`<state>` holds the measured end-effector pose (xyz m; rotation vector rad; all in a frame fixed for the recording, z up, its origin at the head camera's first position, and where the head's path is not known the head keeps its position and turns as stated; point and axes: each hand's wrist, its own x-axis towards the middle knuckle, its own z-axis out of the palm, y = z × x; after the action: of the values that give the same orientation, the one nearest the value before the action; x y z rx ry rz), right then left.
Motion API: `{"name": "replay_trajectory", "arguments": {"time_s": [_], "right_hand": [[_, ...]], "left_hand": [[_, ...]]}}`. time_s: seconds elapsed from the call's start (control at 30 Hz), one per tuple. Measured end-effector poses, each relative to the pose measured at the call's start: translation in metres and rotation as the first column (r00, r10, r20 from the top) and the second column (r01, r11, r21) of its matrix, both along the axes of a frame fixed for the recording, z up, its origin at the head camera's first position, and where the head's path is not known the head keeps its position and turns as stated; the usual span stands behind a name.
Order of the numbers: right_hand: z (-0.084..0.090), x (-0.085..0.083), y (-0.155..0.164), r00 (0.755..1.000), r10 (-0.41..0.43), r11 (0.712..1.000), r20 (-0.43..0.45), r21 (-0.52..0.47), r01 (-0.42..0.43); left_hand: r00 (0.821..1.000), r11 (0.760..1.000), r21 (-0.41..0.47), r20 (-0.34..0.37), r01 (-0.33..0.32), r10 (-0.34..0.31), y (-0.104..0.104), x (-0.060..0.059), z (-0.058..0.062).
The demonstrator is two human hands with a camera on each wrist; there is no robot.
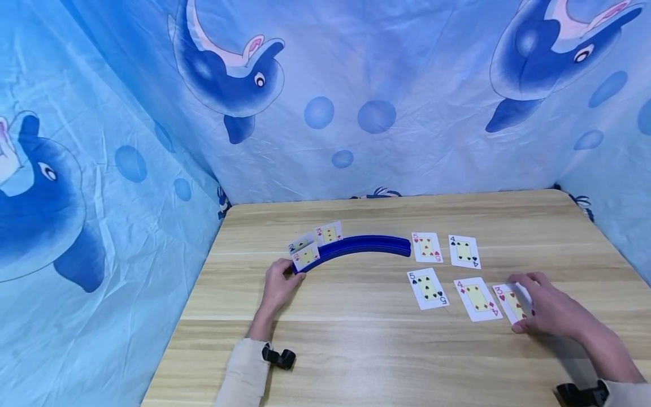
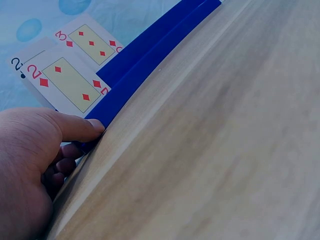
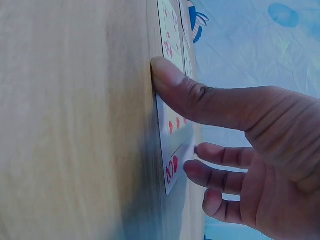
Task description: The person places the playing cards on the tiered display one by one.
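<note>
Two hands, left hand (image 1: 281, 281) gripping curved blue plastic rack (image 1: 366, 247), right hand (image 1: 546, 308) pinching glossy card (image 1: 512, 302)

Left hand (image 1: 278, 281) curled, right hand (image 1: 546, 308) pinching.

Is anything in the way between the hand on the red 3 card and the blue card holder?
Yes. The right hand touches the 3 of hearts; toward the blue card holder the 4 of diamonds and the 5 of spades lie flat on the table.
</note>
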<state>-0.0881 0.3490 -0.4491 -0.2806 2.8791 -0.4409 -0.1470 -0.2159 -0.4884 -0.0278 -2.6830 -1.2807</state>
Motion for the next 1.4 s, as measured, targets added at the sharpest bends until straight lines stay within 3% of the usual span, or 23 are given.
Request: {"name": "replay_trajectory", "arguments": {"time_s": [0.3,0.73,0.8,1.03,1.4], "right_hand": [[0.0,0.003,0.002,0.997,-0.063,0.997,-0.036,0.046,0.064],[0.003,0.004,0.012,0.978,-0.183,0.983,-0.099,0.014,0.185],[0.004,0.004,0.015,0.977,-0.183,0.982,-0.111,0.013,0.186],[0.009,0.008,0.02,0.954,-0.112,0.994,-0.279,-0.042,0.105],[0.015,0.011,0.024,0.934,-0.076,0.997,-0.35,-0.048,0.063]], "left_hand": [[1.0,1.0,0.011,-0.005,-0.009,0.009,-0.001,0.0,-0.004],[1.0,1.0,0.017,0.002,-0.016,0.016,-0.002,0.0,-0.003],[1.0,1.0,0.016,-0.003,-0.014,0.014,-0.002,0.0,-0.004],[0.998,1.0,-0.017,-0.061,-0.019,0.018,-0.001,0.0,-0.006],[1.0,1.0,-0.004,-0.01,-0.01,0.01,0.0,0.0,-0.002]]}}
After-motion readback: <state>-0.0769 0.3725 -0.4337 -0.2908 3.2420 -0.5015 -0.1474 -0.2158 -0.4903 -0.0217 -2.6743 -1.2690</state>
